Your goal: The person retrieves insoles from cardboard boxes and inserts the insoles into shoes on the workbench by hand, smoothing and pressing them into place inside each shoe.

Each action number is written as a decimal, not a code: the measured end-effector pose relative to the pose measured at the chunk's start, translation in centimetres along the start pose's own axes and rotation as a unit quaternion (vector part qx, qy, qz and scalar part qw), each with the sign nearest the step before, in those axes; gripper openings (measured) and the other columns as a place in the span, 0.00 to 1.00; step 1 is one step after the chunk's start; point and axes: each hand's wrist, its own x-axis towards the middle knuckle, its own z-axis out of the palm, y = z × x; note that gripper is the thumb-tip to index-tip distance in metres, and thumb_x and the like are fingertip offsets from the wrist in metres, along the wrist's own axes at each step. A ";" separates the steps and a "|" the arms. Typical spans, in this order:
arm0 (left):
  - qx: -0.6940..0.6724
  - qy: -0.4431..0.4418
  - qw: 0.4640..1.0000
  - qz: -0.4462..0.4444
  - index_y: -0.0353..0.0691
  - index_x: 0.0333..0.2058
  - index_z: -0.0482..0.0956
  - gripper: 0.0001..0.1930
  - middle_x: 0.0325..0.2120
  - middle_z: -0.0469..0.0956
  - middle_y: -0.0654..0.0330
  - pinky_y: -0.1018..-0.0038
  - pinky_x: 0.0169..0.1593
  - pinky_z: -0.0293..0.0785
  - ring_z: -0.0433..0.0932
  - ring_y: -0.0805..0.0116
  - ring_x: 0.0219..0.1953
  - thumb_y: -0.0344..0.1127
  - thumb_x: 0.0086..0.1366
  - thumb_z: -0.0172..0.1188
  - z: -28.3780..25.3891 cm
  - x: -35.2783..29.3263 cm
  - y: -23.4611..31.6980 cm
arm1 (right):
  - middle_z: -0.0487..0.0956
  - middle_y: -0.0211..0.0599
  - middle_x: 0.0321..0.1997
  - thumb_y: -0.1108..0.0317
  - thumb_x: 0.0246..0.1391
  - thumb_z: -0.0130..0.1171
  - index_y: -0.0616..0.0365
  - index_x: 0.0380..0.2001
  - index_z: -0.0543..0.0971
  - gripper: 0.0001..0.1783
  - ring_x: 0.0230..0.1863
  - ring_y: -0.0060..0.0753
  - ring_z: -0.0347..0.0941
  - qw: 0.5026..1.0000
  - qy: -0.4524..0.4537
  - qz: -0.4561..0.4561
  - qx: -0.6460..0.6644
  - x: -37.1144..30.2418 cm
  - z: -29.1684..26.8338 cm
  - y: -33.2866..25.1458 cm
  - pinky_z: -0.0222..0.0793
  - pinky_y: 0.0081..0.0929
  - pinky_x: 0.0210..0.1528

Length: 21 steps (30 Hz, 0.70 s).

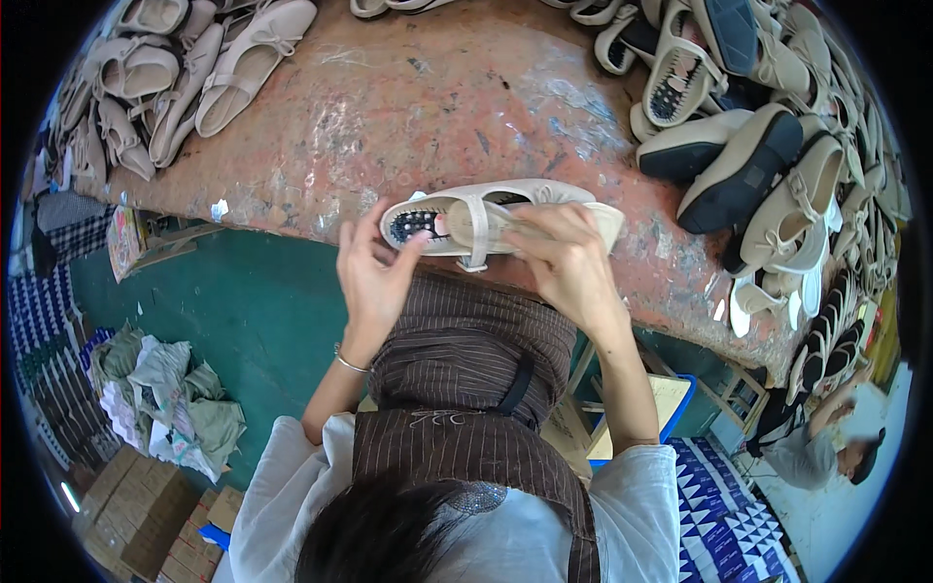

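Note:
A beige strapped flat shoe (473, 255) lies sideways near the table's front edge, its toe to the right. My left hand (377, 277) is closed round the shoe's heel, with the thumb at the opening's near rim. Dark, spotted lining shows inside the heel. My right hand (569, 255) is over the forefoot, its fingers closed on a pale insole (473, 225), whose rounded end shows by the strap. A flat cream piece (608, 225) sticks out beyond my right fingers by the toe; whether it belongs to the insole I cannot tell.
Beige shoes (243, 83) are heaped at the far left, and a larger shoe pile (748, 175) fills the table's right side. The worn reddish table (408, 107) carries scraps. Cartons (136, 500) and crumpled cloth (175, 398) stand at lower left. Another person (816, 452) is at lower right.

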 end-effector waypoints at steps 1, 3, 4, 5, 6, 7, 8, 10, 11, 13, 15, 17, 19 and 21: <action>-0.016 0.013 0.998 0.056 0.33 0.55 0.76 0.34 0.33 0.67 0.60 0.76 0.29 0.76 0.73 0.75 0.29 0.37 0.50 0.78 0.4 0.0 -0.2 | 0.82 0.43 0.49 0.79 0.41 0.66 0.57 0.36 0.87 0.15 0.52 0.46 0.77 0.999 -0.026 -0.005 0.018 0.5 0.8 0.0 0.67 0.39 0.58; -0.137 0.032 0.985 0.099 0.30 0.54 0.76 0.34 0.34 0.67 0.60 0.80 0.30 0.77 0.72 0.77 0.29 0.33 0.48 0.78 1.2 0.5 -0.9 | 0.82 0.43 0.49 0.79 0.42 0.66 0.57 0.36 0.87 0.14 0.52 0.47 0.77 0.998 -0.031 0.013 0.052 1.3 2.1 0.0 0.68 0.39 0.57; -0.119 0.041 0.986 0.111 0.29 0.53 0.75 0.35 0.36 0.67 0.60 0.82 0.30 0.78 0.73 0.78 0.30 0.31 0.46 0.79 1.5 1.1 -1.3 | 0.82 0.43 0.49 0.79 0.43 0.67 0.57 0.36 0.87 0.14 0.52 0.47 0.77 0.996 -0.030 0.026 0.083 1.6 2.7 0.0 0.70 0.38 0.56; -0.116 0.042 0.988 0.095 0.29 0.53 0.75 0.35 0.36 0.67 0.60 0.82 0.30 0.78 0.73 0.78 0.30 0.31 0.46 0.79 1.7 1.6 -1.7 | 0.82 0.43 0.49 0.79 0.44 0.66 0.58 0.36 0.87 0.13 0.50 0.47 0.78 0.995 -0.012 0.048 0.086 1.9 3.1 0.0 0.74 0.36 0.52; -0.149 0.018 0.984 0.092 0.29 0.53 0.75 0.35 0.37 0.67 0.60 0.82 0.30 0.78 0.74 0.78 0.31 0.31 0.45 0.80 1.7 2.2 -2.1 | 0.82 0.43 0.49 0.79 0.44 0.66 0.58 0.36 0.87 0.13 0.50 0.47 0.78 0.995 -0.010 0.050 0.088 2.1 3.4 0.1 0.74 0.36 0.52; -0.191 -0.001 0.979 0.076 0.29 0.53 0.75 0.36 0.39 0.67 0.60 0.82 0.30 0.78 0.74 0.78 0.32 0.31 0.45 0.80 1.7 2.5 -2.5 | 0.82 0.43 0.48 0.79 0.45 0.65 0.58 0.36 0.86 0.12 0.49 0.46 0.79 0.991 -0.013 0.071 0.109 2.3 3.6 0.1 0.75 0.35 0.50; -0.150 -0.010 0.984 0.098 0.30 0.53 0.75 0.36 0.40 0.68 0.61 0.81 0.32 0.80 0.75 0.78 0.32 0.31 0.44 0.80 1.5 2.8 -2.8 | 0.83 0.42 0.48 0.80 0.46 0.64 0.59 0.36 0.86 0.12 0.48 0.45 0.80 0.987 -0.009 0.098 0.128 2.4 3.7 0.2 0.76 0.33 0.48; -0.175 -0.026 0.978 0.109 0.30 0.54 0.76 0.37 0.39 0.68 0.61 0.81 0.33 0.82 0.75 0.78 0.32 0.30 0.44 0.80 1.3 2.8 -3.2 | 0.83 0.42 0.47 0.81 0.46 0.64 0.59 0.37 0.86 0.13 0.47 0.45 0.80 0.986 -0.024 0.094 0.134 2.7 3.8 0.3 0.76 0.33 0.47; -0.199 -0.040 0.973 0.114 0.31 0.54 0.76 0.37 0.39 0.68 0.62 0.81 0.35 0.83 0.76 0.77 0.32 0.30 0.44 0.80 1.2 2.8 -3.3 | 0.83 0.41 0.46 0.81 0.46 0.63 0.59 0.37 0.86 0.13 0.46 0.44 0.80 0.986 -0.030 0.084 0.138 2.8 3.9 0.4 0.76 0.33 0.45; -0.197 -0.039 0.974 0.107 0.31 0.54 0.76 0.37 0.39 0.68 0.62 0.81 0.35 0.83 0.76 0.77 0.32 0.30 0.43 0.80 1.1 2.6 -3.4 | 0.83 0.41 0.46 0.82 0.45 0.62 0.58 0.37 0.86 0.15 0.45 0.44 0.81 0.986 -0.040 0.092 0.134 3.1 4.0 0.4 0.76 0.33 0.45; -0.192 -0.041 0.975 0.105 0.32 0.54 0.76 0.37 0.39 0.68 0.62 0.81 0.36 0.84 0.77 0.77 0.33 0.30 0.43 0.80 1.1 2.5 -3.5 | 0.83 0.41 0.45 0.83 0.45 0.61 0.58 0.38 0.86 0.16 0.44 0.44 0.81 0.986 -0.047 0.086 0.132 3.4 4.3 0.3 0.76 0.32 0.44; -0.199 -0.041 0.975 0.095 0.31 0.54 0.76 0.36 0.38 0.68 0.63 0.81 0.35 0.84 0.77 0.78 0.33 0.30 0.43 0.80 1.2 2.6 -3.6 | 0.83 0.42 0.44 0.85 0.44 0.59 0.58 0.38 0.86 0.17 0.42 0.45 0.81 0.989 -0.049 0.054 0.131 3.6 4.6 0.2 0.77 0.32 0.42; -0.201 -0.040 0.974 0.096 0.30 0.53 0.77 0.35 0.38 0.69 0.63 0.82 0.35 0.83 0.77 0.78 0.32 0.30 0.43 0.80 1.2 2.8 -3.8 | 0.83 0.41 0.44 0.85 0.44 0.59 0.59 0.38 0.86 0.18 0.42 0.45 0.81 0.989 -0.046 0.047 0.135 3.8 5.1 0.1 0.77 0.32 0.42; -0.203 -0.036 0.974 0.097 0.29 0.52 0.77 0.35 0.37 0.69 0.62 0.82 0.34 0.82 0.77 0.78 0.32 0.29 0.44 0.80 1.3 3.0 -3.9 | 0.83 0.41 0.43 0.85 0.44 0.58 0.59 0.38 0.86 0.18 0.42 0.46 0.80 0.988 -0.042 0.037 0.141 4.1 5.4 0.0 0.77 0.33 0.42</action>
